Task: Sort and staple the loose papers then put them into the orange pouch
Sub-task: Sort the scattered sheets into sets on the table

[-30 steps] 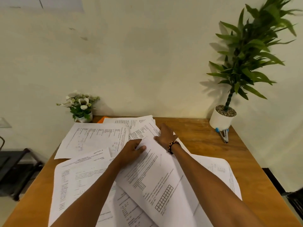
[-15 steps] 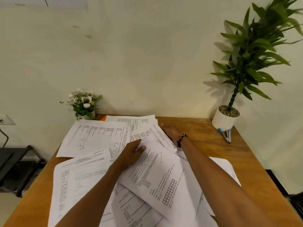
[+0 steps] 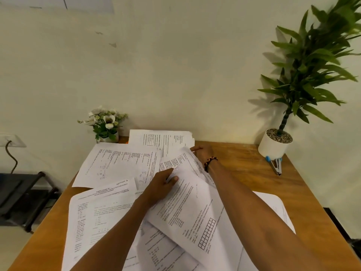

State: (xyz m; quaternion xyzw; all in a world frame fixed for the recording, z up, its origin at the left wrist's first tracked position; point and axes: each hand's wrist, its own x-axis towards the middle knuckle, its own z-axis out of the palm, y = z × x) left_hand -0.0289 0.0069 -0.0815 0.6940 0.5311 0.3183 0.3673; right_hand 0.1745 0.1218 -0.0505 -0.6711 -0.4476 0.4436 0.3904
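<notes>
At the middle of the table, left hand: the left hand (image 3: pixel 163 184) pinches the top edge of a printed sheet (image 3: pixel 187 214), thumb on its face, so that page is lifted clear of the heap for reading or pulling out.
Right hand: the right hand (image 3: pixel 202 151) reaches past it towards the far edge, where another sheet's curled corner (image 3: pixel 184 151) hides the fingertips; I cannot tell whether it grasps that page or merely touches it. A beaded bracelet (image 3: pixel 210 163) sits on the wrist.
Loose papers: the papers (image 3: pixel 121 165) lie overlapped and skewed from the near edge to the far edge, none squared into a pile, so the sorting looks barely begun.
Orange pouch: only a sliver of orange (image 3: pixel 126 142) peeps out under the sheets at the far edge; I take it for the pouch, buried until the papers come off it.
Stapler: the stapler (image 3: pixel 275 165) lies near the far right corner, well apart from the papers, seemingly parked until a set is ready.
Table: the bare wood of the table (image 3: pixel 254 173) on the right leaves room to build sorted stacks.
Plants: a small flower pot (image 3: pixel 106 126) stands at the far left corner and a tall potted plant (image 3: pixel 277 143) at the far right, just beside the stapler.
</notes>
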